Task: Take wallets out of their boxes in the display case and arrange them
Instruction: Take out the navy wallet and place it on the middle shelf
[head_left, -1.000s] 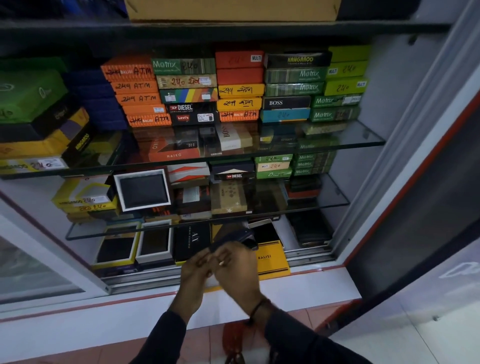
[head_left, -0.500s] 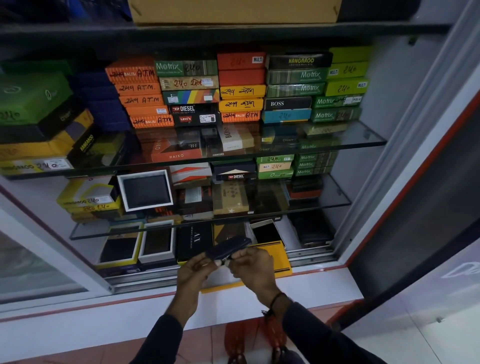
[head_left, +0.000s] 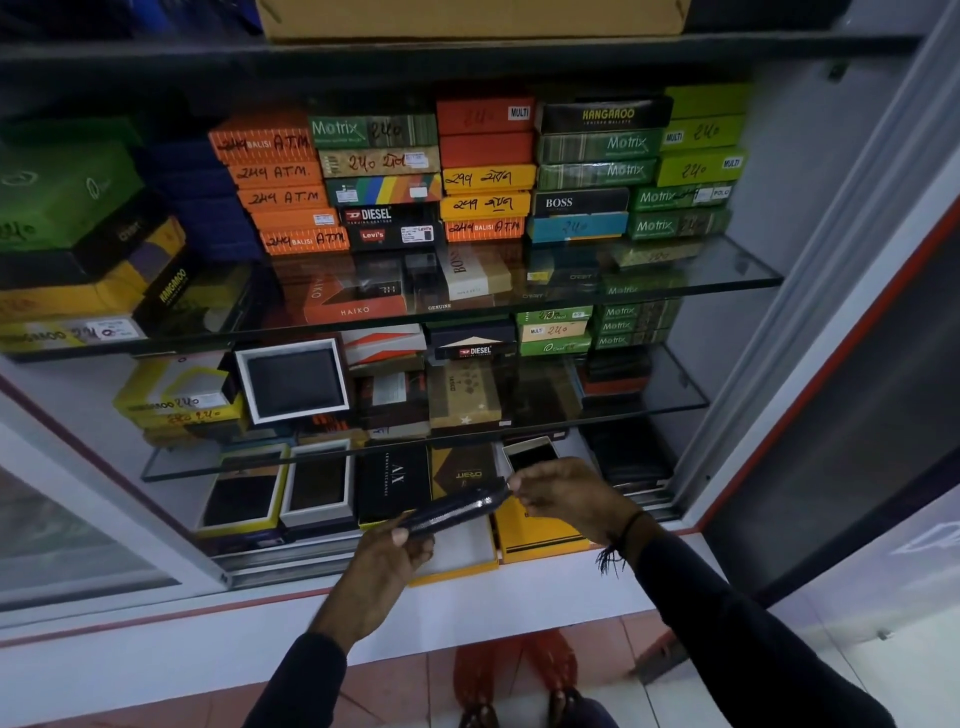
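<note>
A dark, glossy wallet (head_left: 457, 512) is held level in front of the bottom shelf of the display case. My left hand (head_left: 387, 558) grips its near left end and my right hand (head_left: 563, 496) pinches its far right end. Under the wallet lies an open yellow box (head_left: 467, 558) with a pale inside, and beside it a yellow lid (head_left: 535, 538). Two open boxes (head_left: 317, 488) showing dark wallets sit at the left of the bottom shelf, next to a black AX box (head_left: 396, 483).
Glass shelves (head_left: 748, 280) above carry stacked wallet boxes in orange, green, yellow and black. An open white-framed box (head_left: 293, 382) leans on the middle shelf. A sliding glass door (head_left: 78, 525) covers the case's left part. A white ledge (head_left: 467, 618) runs below.
My hands have moved apart and risen slightly, stretching the wallet out level between them. The yellow box beneath has come into view.
</note>
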